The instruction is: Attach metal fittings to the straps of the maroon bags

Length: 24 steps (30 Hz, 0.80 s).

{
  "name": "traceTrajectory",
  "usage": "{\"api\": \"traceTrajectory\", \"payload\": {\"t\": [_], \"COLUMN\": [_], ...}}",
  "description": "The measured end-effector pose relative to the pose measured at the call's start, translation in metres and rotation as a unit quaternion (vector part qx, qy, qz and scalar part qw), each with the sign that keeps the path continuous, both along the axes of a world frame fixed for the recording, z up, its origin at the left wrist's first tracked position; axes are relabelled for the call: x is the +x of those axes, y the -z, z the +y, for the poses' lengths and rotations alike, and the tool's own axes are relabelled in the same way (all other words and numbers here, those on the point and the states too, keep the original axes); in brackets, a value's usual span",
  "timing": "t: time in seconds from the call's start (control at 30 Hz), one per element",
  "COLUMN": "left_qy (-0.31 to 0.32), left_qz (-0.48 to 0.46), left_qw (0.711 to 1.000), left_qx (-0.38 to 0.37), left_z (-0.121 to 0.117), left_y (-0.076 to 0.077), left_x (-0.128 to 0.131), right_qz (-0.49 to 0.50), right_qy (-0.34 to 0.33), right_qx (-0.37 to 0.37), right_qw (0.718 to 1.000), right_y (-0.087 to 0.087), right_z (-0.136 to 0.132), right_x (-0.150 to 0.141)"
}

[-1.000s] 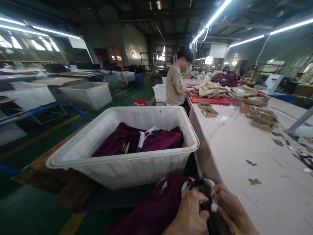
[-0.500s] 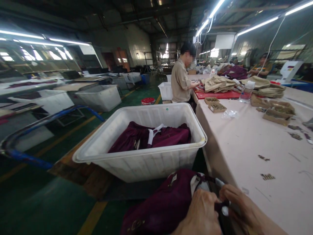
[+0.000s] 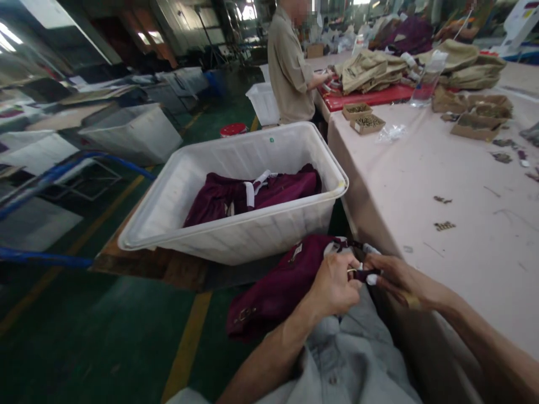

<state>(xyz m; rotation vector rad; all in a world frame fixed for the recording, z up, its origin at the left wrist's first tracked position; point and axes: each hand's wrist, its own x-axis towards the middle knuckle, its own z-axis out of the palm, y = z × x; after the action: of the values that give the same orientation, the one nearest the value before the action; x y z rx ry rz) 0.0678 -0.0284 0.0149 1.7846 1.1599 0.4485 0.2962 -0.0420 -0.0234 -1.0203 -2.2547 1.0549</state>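
A dark purple bag point(image 3: 275, 283) with a small metal fitting near its lower end hangs between the white tub and the table. My left hand point(image 3: 337, 283) is closed around the end of the bag's strap point(image 3: 361, 275), where a gold-coloured ring shows beside the fingers. From the other side my right hand point(image 3: 406, 280) grips the same strap, which has white wrapping on it. The fingertips partly hide the join. Just behind the hands lies the bag's upper edge, with pale wrapping on it.
A white plastic tub point(image 3: 236, 241) holding purple bags point(image 3: 278, 193) stands on a wooden cart point(image 3: 155, 264) with a blue handle. On the table point(image 3: 396, 213) to the right lie small metal parts, boxes of fittings point(image 3: 367, 123) and tan bags point(image 3: 373, 73). A co-worker point(image 3: 290, 67) stands beyond the tub.
My view has tipped downward, so the tub and table sit higher in it. My forearms and grey shirt now show. Both hands stay on the strap.
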Motion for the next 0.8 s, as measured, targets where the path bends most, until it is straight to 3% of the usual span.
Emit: {"api": "traceTrajectory", "payload": {"t": [0.17,0.4,0.63,0.8], "left_qy": [0.006,0.01,-0.056,-0.155], "left_qz": [-0.005,-0.057,-0.134,-0.289], "left_qw": [1.0,0.997,0.989,0.944], "left_qx": [-0.015,-0.046,-0.027,-0.028], "left_z": [0.006,0.013,0.012,0.009], "left_y": [0.003,0.004,-0.028,-0.048], "left_x": [-0.003,-0.013,-0.052,-0.101], "right_qz": [0.022,0.046,0.101,0.056], "right_qy": [0.013,0.074,0.202,0.226], "right_qx": [0.027,-0.049,0.018,-0.102], "right_qw": [0.999,0.995,0.974,0.967], "right_y": [0.003,-0.001,0.016,0.04], "right_z": [-0.002,0.0,0.013,0.015], "right_x": [-0.009,-0.011,0.022,0.019]}}
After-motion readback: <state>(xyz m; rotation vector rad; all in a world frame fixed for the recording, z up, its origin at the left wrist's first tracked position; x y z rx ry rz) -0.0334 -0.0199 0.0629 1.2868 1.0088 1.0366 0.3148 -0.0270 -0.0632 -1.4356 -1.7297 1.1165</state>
